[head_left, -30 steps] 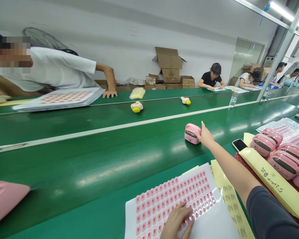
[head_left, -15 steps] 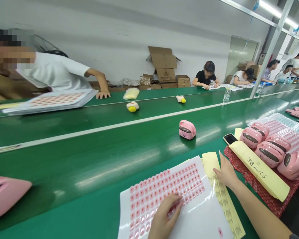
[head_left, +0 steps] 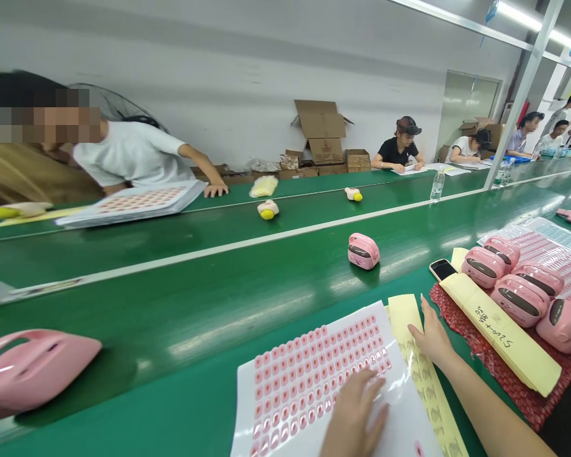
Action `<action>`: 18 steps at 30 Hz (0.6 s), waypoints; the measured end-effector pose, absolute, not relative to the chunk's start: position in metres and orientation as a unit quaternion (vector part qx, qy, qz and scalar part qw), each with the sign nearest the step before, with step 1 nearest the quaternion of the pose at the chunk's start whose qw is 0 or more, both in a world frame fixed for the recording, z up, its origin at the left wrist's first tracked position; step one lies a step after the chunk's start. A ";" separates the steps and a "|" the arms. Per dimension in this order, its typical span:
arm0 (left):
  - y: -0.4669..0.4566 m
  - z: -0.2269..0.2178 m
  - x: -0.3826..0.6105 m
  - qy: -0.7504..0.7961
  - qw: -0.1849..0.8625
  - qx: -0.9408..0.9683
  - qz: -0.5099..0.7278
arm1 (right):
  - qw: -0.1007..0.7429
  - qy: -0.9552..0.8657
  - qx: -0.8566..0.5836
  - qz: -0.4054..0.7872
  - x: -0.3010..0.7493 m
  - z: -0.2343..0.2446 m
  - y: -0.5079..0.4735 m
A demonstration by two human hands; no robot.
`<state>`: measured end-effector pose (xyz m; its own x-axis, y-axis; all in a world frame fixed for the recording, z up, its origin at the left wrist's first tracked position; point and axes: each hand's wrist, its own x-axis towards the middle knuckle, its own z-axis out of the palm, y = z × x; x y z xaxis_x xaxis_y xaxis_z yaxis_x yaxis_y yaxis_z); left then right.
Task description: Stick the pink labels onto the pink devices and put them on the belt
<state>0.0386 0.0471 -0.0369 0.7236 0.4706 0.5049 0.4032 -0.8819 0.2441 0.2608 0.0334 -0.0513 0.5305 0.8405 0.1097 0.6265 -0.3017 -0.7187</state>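
Observation:
My left hand lies flat with fingers stretched out on a white sheet of pink stickers at the near edge of the green belt. My right hand rests open, fingers spread, on a yellow strip of stickers beside that sheet. A pink toy sits alone on the belt beyond both hands, touched by neither.
Several pink toys lie on a red mat at right, with a yellow envelope and a phone. Another pink toy rides the belt at left. A person in white leans over a sticker sheet opposite. Yellow toys and a bottle lie farther off.
My right hand let go of the pink toy on the belt and drew back to the yellow strip. My left hand flattened on the sticker sheet. The left pink toy moved rightward.

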 end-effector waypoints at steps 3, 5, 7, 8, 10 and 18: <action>0.015 -0.057 0.079 0.086 -0.019 0.946 0.311 | 0.403 -0.455 -0.780 0.149 0.265 -0.055 0.033; -0.003 -0.078 0.105 0.057 -0.081 0.921 0.376 | 0.420 -0.452 -0.772 0.154 0.268 -0.056 0.034; -0.013 -0.098 0.124 0.044 -0.099 0.906 0.410 | 0.435 -0.447 -0.764 0.165 0.270 -0.055 0.034; -0.015 -0.105 0.129 0.031 -0.093 0.900 0.424 | 0.442 -0.444 -0.760 0.172 0.272 -0.055 0.034; -0.015 -0.112 0.134 0.011 -0.071 0.903 0.423 | 0.453 -0.438 -0.754 0.184 0.274 -0.054 0.035; -0.013 -0.100 0.134 0.010 -0.044 0.907 0.418 | 0.459 -0.439 -0.748 0.191 0.279 -0.054 0.036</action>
